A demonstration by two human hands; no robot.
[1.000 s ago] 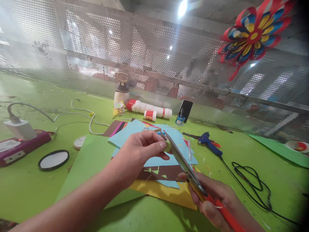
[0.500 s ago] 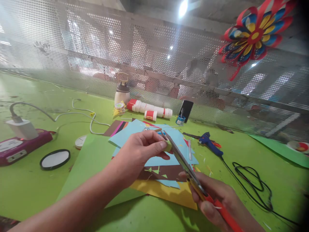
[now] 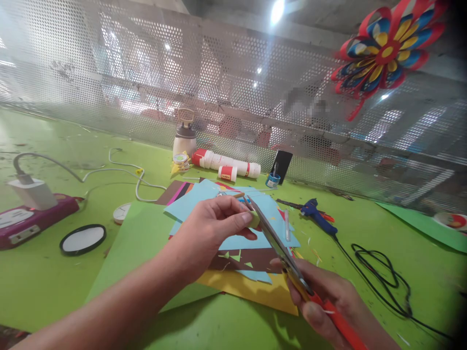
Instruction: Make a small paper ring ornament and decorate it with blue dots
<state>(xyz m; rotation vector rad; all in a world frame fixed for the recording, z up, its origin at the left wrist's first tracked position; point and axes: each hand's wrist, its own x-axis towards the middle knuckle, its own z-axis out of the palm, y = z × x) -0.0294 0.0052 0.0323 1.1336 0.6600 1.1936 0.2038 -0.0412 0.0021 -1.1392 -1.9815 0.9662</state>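
Note:
Between thumb and fingers, my left hand [image 3: 215, 226] pinches a small piece of light green paper [image 3: 254, 220]. My right hand [image 3: 324, 296] grips scissors [image 3: 280, 248] with red handles, their blades pointing up and left. The blade tips are at the green piece, slightly parted; whether they touch it I cannot tell. Below the hands lie stacked coloured sheets: light blue paper [image 3: 189, 204], brown paper [image 3: 262, 260], yellow paper [image 3: 255, 294] and a large green sheet [image 3: 131, 248]. Small green paper scraps [image 3: 235, 256] rest on the brown sheet.
A blue glue gun [image 3: 317, 217] with a black cable [image 3: 383, 272] lies right. Left are a purple power strip [image 3: 40, 226] with a white charger [image 3: 32, 194] and a black-rimmed disc [image 3: 83, 240]. White-and-red tubes [image 3: 229, 163], a bottle [image 3: 184, 143] and a phone [image 3: 283, 165] stand behind.
Both hands, the green piece and the scissors hold nearly the same position. Only a very slight shift of the view shows.

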